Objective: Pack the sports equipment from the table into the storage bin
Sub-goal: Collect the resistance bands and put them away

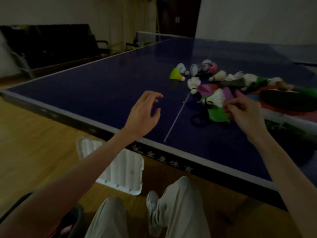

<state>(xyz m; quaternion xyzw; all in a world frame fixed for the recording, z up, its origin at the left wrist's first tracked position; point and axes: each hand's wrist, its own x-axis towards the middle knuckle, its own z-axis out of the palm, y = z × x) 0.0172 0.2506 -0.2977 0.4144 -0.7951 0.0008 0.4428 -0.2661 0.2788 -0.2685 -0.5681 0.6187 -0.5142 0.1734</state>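
Observation:
A pile of sports gear lies on the blue table-tennis table: white feather shuttlecocks, a yellow-green one, a green one, pink pieces, a dark paddle. My right hand pinches at the edge of the green shuttlecock, fingers closed on it. To the left of the pile my left hand hovers above the table, fingers spread and empty. The white storage bin stands on the floor under the table's near edge, partly hidden by my left forearm.
A thin white line runs down the table's middle. The net is at the far end. Dark chairs line the left wall. My legs and a white shoe are below, on a wooden floor.

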